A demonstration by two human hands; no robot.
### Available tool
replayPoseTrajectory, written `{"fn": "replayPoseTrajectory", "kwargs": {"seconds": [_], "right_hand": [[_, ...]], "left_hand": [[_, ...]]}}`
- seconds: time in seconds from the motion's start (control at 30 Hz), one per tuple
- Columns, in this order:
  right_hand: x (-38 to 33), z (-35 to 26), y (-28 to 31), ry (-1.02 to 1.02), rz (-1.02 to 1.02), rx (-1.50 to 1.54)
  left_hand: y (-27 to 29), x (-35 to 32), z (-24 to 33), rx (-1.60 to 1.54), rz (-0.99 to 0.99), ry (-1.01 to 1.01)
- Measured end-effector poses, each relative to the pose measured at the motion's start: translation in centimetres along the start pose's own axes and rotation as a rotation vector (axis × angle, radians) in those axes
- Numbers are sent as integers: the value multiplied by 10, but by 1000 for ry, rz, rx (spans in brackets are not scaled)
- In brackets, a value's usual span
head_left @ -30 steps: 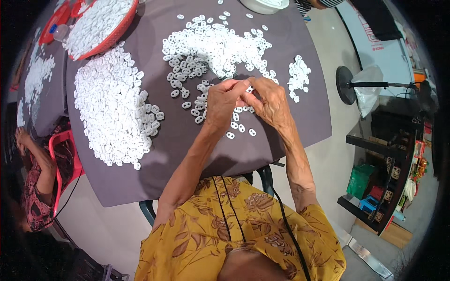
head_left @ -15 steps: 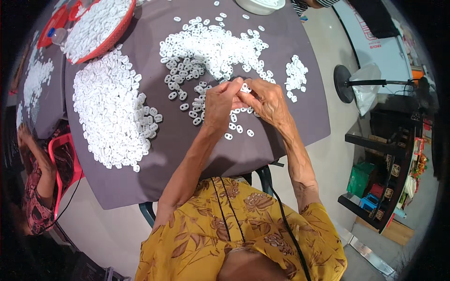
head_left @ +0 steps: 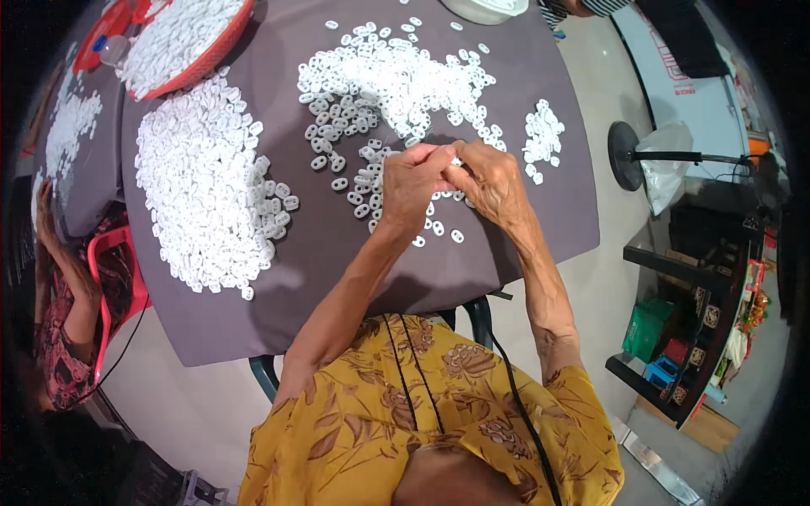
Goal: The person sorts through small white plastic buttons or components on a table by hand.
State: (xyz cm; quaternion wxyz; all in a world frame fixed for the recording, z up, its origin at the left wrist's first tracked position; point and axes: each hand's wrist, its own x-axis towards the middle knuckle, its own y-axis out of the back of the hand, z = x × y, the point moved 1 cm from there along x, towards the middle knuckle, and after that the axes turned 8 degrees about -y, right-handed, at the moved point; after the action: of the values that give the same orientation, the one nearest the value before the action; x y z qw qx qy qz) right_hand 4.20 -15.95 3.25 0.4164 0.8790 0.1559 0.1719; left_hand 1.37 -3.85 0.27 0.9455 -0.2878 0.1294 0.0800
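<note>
A person in a yellow floral top (head_left: pixel 422 422) sits at the near edge of a table covered in a grey-purple cloth (head_left: pixel 321 253), seen from above through a bending fisheye lens. What the fingers pinch is mostly hidden: the left hand (head_left: pixel 411 187) and right hand (head_left: pixel 492 179) meet fingertip to fingertip, and only a sliver of white shows between them, too small to tell its shape. Both hands are curled in a fine pinch on that small white piece (head_left: pixel 448 162), knuckles up, wrists raised just off the cloth, forearms coming in from the near edge and converging near the table's middle.

Under and around the hands lies a loose scatter of small white oval plastic rings (head_left: pixel 371 181), each seemingly with two holes. Beyond it, toward the far edge, is a denser heap of the same parts (head_left: pixel 396 76). A small separate cluster (head_left: pixel 542 139) sits near the right edge. A large, wide heap (head_left: pixel 202 177) fills the left side of the table. At the far left corner a red basket (head_left: pixel 181 42) holds more white parts and is partly cut off by the picture's rim, as is a pale bowl (head_left: pixel 485 8) at the far edge.

At the far left another person's arm (head_left: pixel 63 270) in a patterned sleeve shows beside a red chair (head_left: pixel 110 278), dim and distorted.
</note>
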Motion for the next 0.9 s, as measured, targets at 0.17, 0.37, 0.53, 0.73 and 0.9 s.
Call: {"fn": "replayPoseTrajectory", "kwargs": {"seconds": [0.17, 0.37, 0.53, 0.73, 0.9], "right_hand": [[-2, 4, -2, 38, 2, 18], [-2, 8, -3, 92, 9, 13], [-1, 10, -3, 99, -6, 9], [0, 9, -2, 99, -8, 19], [-1, 6, -1, -17, -12, 137]], "left_hand": [[1, -1, -3, 27, 2, -2], [2, 0, -4, 7, -8, 40], [3, 0, -4, -27, -14, 50], [3, 2, -4, -19, -32, 51], [5, 1, 2, -53, -22, 53]]}}
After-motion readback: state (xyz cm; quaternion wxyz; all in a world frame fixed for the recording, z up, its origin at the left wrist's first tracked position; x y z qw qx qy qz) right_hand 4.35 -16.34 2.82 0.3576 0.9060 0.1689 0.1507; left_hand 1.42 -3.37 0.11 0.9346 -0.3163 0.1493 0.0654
